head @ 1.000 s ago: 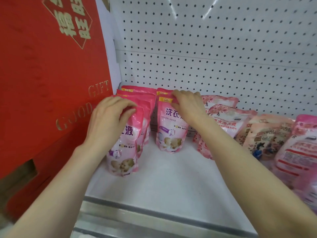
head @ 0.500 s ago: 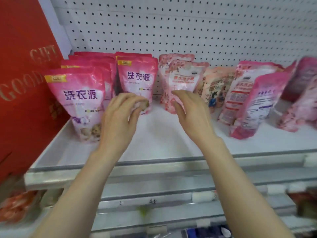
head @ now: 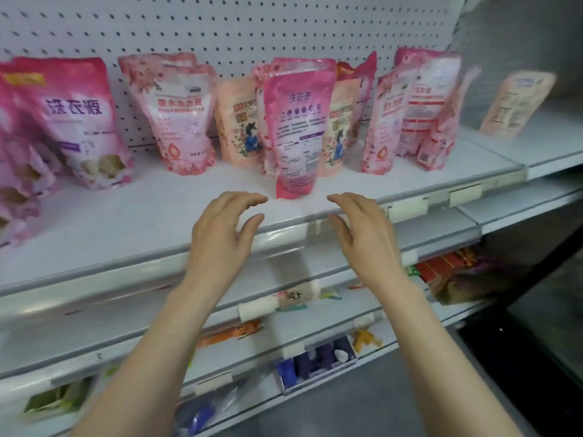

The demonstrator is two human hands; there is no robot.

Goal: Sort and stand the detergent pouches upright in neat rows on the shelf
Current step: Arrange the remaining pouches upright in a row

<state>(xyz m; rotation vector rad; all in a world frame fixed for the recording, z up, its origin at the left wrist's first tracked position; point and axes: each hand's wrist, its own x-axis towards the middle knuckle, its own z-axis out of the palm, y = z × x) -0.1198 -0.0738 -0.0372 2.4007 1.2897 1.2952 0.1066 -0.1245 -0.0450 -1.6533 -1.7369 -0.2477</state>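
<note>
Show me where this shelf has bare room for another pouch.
Bare shelf runs along the front, left of the forward dark-pink pouch up to the bright-pink pouch. A narrower strip lies right of it. The back row is crowded.

Head view looks down, close, at shelf (head: 189,222)

Bright, even light; motion blur smears edges, wide-angle bending.

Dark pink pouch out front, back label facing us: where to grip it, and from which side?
Probably the two side edges of the dark pink pouch, around mid-height, coming from the front. It stands upright, forward of the row, so its front is free, while the peach pouches crowd close behind it. The left hand and right hand, both open, sit either side of its base.
</note>
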